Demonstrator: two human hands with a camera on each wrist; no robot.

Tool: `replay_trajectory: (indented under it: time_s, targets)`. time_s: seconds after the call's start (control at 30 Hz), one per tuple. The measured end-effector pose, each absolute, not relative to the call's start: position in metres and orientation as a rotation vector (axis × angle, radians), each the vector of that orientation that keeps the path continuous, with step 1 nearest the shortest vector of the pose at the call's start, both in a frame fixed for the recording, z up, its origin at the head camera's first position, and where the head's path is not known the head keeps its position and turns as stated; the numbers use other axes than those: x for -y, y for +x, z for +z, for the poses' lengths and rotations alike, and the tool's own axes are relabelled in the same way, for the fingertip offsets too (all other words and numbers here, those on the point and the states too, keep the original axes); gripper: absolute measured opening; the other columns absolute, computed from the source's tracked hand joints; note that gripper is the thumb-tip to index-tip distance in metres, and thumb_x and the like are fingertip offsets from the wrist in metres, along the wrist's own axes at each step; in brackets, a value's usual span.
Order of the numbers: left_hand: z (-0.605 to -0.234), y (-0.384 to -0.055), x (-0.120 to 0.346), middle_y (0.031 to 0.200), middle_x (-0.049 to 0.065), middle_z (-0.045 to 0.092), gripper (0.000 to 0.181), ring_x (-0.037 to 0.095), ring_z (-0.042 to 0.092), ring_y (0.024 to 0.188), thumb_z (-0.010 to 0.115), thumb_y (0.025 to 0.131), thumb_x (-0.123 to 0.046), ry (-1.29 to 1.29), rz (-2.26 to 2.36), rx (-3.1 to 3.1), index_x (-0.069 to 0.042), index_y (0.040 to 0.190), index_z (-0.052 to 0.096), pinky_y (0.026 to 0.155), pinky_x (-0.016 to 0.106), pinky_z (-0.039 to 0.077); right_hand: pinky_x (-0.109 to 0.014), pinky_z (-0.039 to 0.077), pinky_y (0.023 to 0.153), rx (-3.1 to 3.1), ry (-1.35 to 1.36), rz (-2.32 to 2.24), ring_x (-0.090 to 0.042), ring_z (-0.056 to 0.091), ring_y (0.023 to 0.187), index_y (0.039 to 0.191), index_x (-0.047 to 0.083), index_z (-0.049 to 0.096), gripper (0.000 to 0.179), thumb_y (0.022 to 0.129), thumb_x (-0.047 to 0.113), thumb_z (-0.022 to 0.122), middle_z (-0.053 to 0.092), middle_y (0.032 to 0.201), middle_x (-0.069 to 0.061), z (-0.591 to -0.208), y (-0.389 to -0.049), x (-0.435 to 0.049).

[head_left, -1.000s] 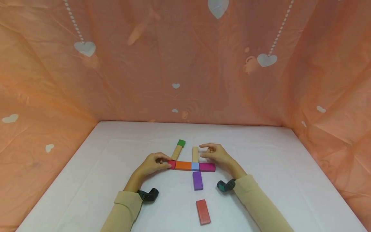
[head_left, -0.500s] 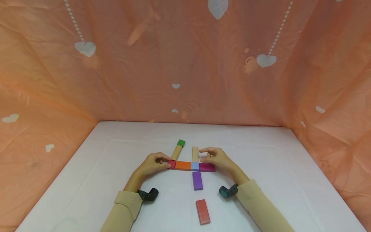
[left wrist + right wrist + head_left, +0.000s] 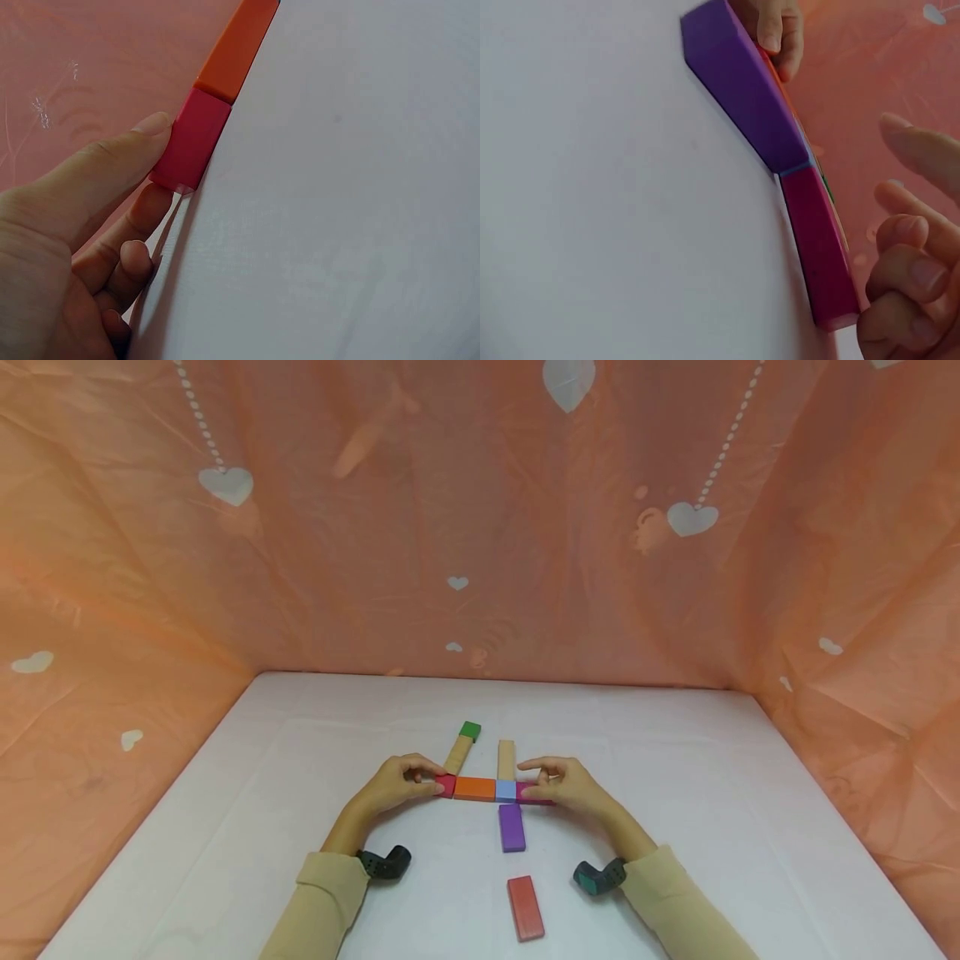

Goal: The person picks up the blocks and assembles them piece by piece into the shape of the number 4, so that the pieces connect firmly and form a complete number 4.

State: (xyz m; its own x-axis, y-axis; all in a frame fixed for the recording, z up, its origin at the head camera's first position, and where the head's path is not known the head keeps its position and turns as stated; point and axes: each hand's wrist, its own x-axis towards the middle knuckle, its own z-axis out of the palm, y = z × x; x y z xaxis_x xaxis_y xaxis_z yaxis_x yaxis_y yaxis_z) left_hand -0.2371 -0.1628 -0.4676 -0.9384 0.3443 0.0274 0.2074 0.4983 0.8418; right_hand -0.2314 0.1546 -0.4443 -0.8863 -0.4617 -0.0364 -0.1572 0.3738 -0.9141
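Observation:
My left hand [image 3: 395, 781] pinches a small crimson block [image 3: 191, 142] between thumb and fingers at the left end of a row on the table. Beside it in the row come an orange block [image 3: 475, 788], a light blue block [image 3: 506, 791] and a magenta block [image 3: 817, 247]. Over the magenta block is my right hand [image 3: 564, 785], thumb and index finger apart with nothing between them. The right wrist view shows its other fingers [image 3: 907, 270] bent close to that block's end. A purple block [image 3: 512, 827] lies just in front of the light blue one.
Behind the row, a plain wooden block [image 3: 506, 760] stretches away from the light blue one. Another wooden block [image 3: 459, 754] slants back, with a green block [image 3: 470, 730] at its far end. Nearer the front lies a salmon-red block [image 3: 526, 908]. Orange cloth walls [image 3: 480, 527] surround the white table.
My right hand has come toward me, from beside the plain wooden block to over the magenta block. The left hand stays on the crimson block, and the blocks keep their places.

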Motion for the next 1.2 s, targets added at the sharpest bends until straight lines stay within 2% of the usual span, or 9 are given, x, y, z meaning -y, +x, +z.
replay_trajectory:
  time_s: [0.4,0.6,0.9,1.2]
  targets:
    - [-0.466,-0.236,0.16,0.094,0.008,0.063,0.026,0.013,0.046,0.08,0.076,0.081,-0.02,0.47,1.433,-2.594,-0.009,0.104,0.074,0.07,0.02,0.038,-0.015,0.033,0.055,-2.285,-0.605,-1.562,0.0,0.04,0.061,0.122,-0.009,0.06,0.045,0.082,0.007,0.073,0.046,0.071,0.005,-0.442,-0.214,-0.154]
    - [-0.467,-0.236,0.16,0.093,0.007,0.063,0.025,0.014,0.046,0.081,0.076,0.082,-0.02,0.449,1.431,-2.592,-0.01,0.104,0.074,0.07,0.021,0.038,-0.014,0.035,0.056,-2.248,-0.629,-1.552,0.0,0.042,0.063,0.121,-0.011,0.059,0.045,0.083,0.007,0.072,0.047,0.071,0.005,-0.443,-0.209,-0.155]
    - [-0.467,-0.236,0.161,0.091,0.006,0.061,0.025,0.014,0.046,0.08,0.076,0.081,-0.02,0.434,1.445,-2.583,-0.01,0.103,0.074,0.07,0.021,0.038,-0.014,0.034,0.057,-2.214,-0.66,-1.5,0.001,0.042,0.063,0.125,-0.007,0.059,0.05,0.082,0.014,0.075,0.046,0.07,0.006,-0.448,-0.202,-0.158]
    - [-0.467,-0.236,0.161,0.089,0.005,0.06,0.025,0.012,0.046,0.08,0.076,0.081,-0.02,0.457,1.448,-2.583,-0.009,0.103,0.074,0.07,0.021,0.039,-0.013,0.031,0.054,-2.154,-0.664,-1.504,0.002,0.038,0.058,0.126,-0.006,0.059,0.051,0.081,0.011,0.075,0.045,0.07,0.008,-0.45,-0.198,-0.156]
